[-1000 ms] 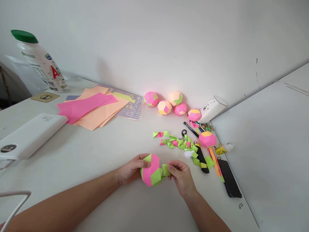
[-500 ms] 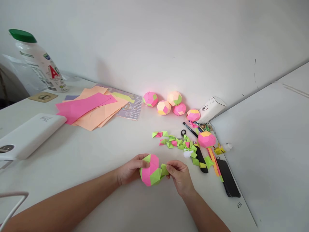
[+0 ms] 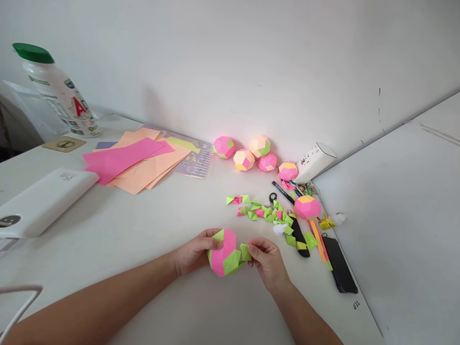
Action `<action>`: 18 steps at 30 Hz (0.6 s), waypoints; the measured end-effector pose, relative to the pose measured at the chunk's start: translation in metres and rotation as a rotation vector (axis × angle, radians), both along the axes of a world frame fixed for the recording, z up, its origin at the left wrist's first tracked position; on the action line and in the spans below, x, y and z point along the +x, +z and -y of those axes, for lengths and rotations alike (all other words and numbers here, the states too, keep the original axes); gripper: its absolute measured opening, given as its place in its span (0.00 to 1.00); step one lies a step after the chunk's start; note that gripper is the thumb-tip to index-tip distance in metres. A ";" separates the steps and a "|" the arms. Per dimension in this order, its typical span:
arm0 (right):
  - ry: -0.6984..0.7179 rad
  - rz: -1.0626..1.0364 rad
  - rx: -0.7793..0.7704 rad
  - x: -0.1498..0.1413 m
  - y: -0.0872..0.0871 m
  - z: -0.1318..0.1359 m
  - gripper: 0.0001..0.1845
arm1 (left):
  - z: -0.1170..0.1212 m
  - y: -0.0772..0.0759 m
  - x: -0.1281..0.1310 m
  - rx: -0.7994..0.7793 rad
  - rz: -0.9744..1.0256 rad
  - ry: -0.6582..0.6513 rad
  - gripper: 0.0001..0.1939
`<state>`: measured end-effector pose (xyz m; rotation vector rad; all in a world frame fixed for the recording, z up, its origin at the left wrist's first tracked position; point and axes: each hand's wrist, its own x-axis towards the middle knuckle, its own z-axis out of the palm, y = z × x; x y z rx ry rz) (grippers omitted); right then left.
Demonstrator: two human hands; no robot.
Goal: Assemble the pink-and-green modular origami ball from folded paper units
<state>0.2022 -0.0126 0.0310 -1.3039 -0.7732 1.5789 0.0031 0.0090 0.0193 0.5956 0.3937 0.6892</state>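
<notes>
A pink and green folded-paper ball (image 3: 223, 258) sits in my left hand (image 3: 198, 250), with the thumb pressed on its upper face and the other fingers behind it. Close by on the right, my right hand (image 3: 266, 261) pinches a small green folded paper piece (image 3: 246, 252) between thumb and fingers. That piece is at the ball's right side; whether it is joined to the ball I cannot tell. Beyond my hands lies a loose pile of green and pink folded paper pieces (image 3: 266, 212).
Several finished paper balls (image 3: 243, 160) rest along the wall. To the right are a box cutter (image 3: 299, 235), a black phone (image 3: 339, 264) and a yellow glue bottle (image 3: 327, 222). Paper sheets (image 3: 138, 175), a white power bank (image 3: 46, 199) and a bottle (image 3: 61, 91) stand left.
The green piece in my right hand has shifted very slightly beside the ball. Otherwise both hands and the ball look the same.
</notes>
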 end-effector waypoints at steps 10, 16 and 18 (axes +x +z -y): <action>0.010 0.025 0.007 0.000 0.000 0.002 0.14 | -0.001 0.001 0.001 0.010 -0.015 0.000 0.06; 0.008 0.062 0.005 -0.002 0.005 0.003 0.16 | 0.000 -0.004 0.001 0.023 -0.014 0.007 0.06; 0.005 0.071 0.003 -0.003 0.006 0.003 0.16 | 0.001 -0.006 0.001 0.040 -0.016 0.016 0.06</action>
